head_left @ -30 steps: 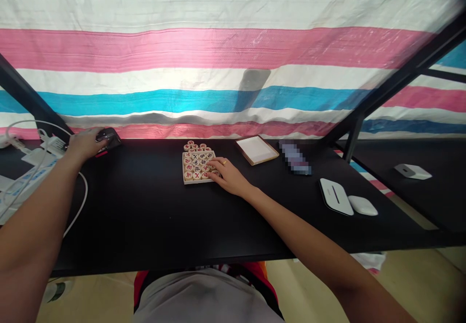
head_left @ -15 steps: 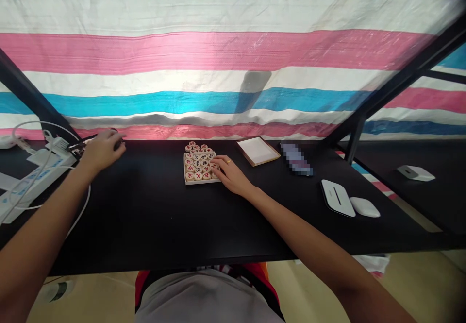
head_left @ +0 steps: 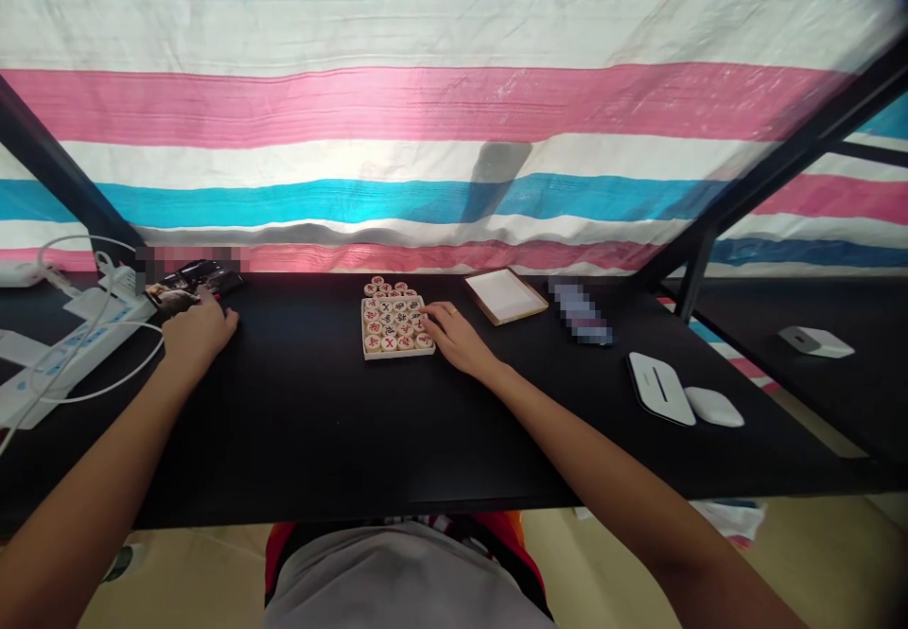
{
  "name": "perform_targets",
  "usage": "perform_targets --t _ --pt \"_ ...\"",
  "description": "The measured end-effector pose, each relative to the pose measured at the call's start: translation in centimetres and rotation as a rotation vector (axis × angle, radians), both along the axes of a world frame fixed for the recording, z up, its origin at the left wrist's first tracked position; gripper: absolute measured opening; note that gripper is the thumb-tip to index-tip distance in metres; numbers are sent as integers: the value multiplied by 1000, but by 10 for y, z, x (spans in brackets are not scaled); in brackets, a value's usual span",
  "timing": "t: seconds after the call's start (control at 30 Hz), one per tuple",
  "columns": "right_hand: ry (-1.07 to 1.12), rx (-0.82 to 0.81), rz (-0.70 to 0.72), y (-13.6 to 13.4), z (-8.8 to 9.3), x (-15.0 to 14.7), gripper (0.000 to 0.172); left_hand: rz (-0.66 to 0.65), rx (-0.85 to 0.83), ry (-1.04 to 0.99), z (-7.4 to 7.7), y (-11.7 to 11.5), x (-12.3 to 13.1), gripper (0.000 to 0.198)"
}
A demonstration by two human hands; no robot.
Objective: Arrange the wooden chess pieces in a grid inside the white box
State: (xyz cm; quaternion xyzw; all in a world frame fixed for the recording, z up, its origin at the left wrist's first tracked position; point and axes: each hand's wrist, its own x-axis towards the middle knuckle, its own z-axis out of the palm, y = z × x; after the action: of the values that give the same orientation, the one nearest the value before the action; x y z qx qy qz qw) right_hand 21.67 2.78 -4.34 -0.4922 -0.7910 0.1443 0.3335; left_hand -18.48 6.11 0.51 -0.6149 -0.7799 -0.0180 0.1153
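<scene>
A shallow white box near the middle of the black table holds rows of round Chinese chess pieces marked in red and black. More chess pieces stand just behind it. My right hand, with a ring on one finger, lies at the box's right side, fingers stretched out and fingertips against its edge. At the far left, my left hand rests at the near edge of a dark, glossy, picture-printed item, partly blurred out. The left fingers are extended and lie against it; I see no grip around it.
A white power strip with plugs and white cables lies at the left. To the right are an open box lid, a pixelated object, a white flat device and a white rounded case. A striped tarp hangs behind.
My left hand has drawn back toward me and dropped lower, uncovering the dark glossy item. My right hand has slid slightly to the right, off the pieces at the box's edge.
</scene>
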Motion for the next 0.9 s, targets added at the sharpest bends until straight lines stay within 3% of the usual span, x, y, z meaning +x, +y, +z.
perform_targets --t 0.2,0.43,0.9 --pt "-8 -25 -9 -1 0 0 31 69 -80 -69 0 6 -2 75" --pt "-2 -29 -7 -2 1 0 31 80 -204 -109 14 4 -1 71" --pt "-13 -34 -6 -2 0 -1 31 75 -230 -134 19 4 -5 82"
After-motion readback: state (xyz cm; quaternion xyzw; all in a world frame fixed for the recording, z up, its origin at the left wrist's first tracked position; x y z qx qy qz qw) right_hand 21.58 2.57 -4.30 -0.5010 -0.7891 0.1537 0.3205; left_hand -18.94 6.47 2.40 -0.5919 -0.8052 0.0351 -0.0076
